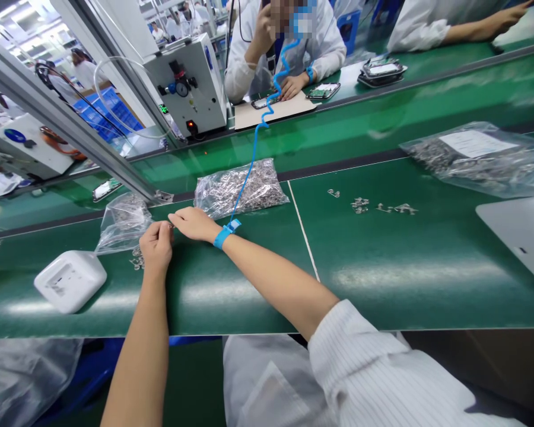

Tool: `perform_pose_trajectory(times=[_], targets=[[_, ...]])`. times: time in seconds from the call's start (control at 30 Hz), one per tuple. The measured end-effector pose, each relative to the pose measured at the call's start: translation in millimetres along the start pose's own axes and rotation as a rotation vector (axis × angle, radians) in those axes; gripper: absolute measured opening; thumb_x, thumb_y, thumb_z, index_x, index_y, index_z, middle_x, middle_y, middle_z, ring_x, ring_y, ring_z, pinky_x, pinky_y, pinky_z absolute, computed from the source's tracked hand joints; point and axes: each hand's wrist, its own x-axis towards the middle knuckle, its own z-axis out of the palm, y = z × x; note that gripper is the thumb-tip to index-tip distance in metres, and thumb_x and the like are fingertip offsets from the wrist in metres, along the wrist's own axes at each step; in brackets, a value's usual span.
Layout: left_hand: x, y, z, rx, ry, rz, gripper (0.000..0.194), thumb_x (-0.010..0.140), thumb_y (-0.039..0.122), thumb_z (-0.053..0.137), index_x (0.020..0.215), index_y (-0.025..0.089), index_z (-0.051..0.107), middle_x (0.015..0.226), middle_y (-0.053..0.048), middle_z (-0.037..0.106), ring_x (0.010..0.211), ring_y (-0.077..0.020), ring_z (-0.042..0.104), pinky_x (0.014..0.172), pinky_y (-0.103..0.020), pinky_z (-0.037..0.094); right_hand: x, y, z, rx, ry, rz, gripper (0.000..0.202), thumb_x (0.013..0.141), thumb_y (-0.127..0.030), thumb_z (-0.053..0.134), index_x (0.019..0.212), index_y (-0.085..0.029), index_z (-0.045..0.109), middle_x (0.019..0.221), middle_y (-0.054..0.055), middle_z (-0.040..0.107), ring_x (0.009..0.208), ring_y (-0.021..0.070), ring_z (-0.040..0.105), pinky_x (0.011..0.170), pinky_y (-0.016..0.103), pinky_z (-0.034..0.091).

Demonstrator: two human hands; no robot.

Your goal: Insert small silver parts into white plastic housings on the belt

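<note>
My left hand point(157, 244) is closed in a pinch over the green work surface point(249, 267). My right hand point(196, 224), with a blue wrist strap point(225, 234) above it, is also closed, its fingertips meeting those of the left. Whatever tiny piece sits between the fingers is too small to make out. Small bent-wire metal parts point(136, 259), like springs, lie beside my left hand, partly hidden by it. Just behind the hands are an open clear bag point(127, 222) of such parts and a fuller bag point(244, 187) of metal pieces.
A white rounded device point(70, 281) lies at left; a white panel point(523, 231) is at right. Loose wire parts point(360, 205) and a large bag point(480, 155) lie on the right side. A blue coiled cord point(253, 160) runs across to my wrist. Co-workers point(289, 53) sit opposite.
</note>
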Motion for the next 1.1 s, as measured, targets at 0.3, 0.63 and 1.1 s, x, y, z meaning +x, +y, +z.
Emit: perform_pose_trajectory(times=[0.3, 0.63, 1.1], targets=[[1.2, 4.0, 7.4, -0.292, -0.014, -0.148, 0.038, 0.081, 0.049, 0.069, 0.104, 0.018, 0.066, 0.076, -0.002, 0.068, 0.053, -0.0086, 0.053, 0.050, -0.022, 0.043, 3.9, 1.6, 1.8, 0.143, 0.023, 0.140, 0.044, 0.106, -0.034, 0.041, 0.068, -0.017, 0.055, 0.069, -0.002, 0.058, 0.069, 0.0123, 0.050, 0.063, 0.023, 0.030], [-0.3, 7.6, 5.7, -0.073, 0.004, -0.017, 0.030, 0.087, 0.040, 0.062, 0.106, 0.017, 0.068, 0.083, -0.004, 0.073, 0.069, -0.0144, 0.067, 0.066, -0.027, 0.054, 4.8, 4.6, 2.3, 0.126, 0.033, 0.163, 0.042, 0.103, -0.033, 0.044, 0.066, -0.018, 0.056, 0.067, -0.001, 0.057, 0.069, 0.0141, 0.049, 0.063, 0.025, 0.031], [-0.4, 7.3, 10.4, -0.067, 0.046, -0.089, 0.028, 0.083, 0.039, 0.064, 0.101, 0.017, 0.064, 0.080, -0.003, 0.073, 0.071, -0.0154, 0.070, 0.070, -0.027, 0.056, -7.9, 12.9, 0.1, -0.165, 0.100, -0.225, 0.015, 0.098, -0.009, 0.047, 0.094, -0.019, 0.058, 0.105, 0.005, 0.056, 0.094, 0.0195, 0.053, 0.080, 0.029, 0.038]])
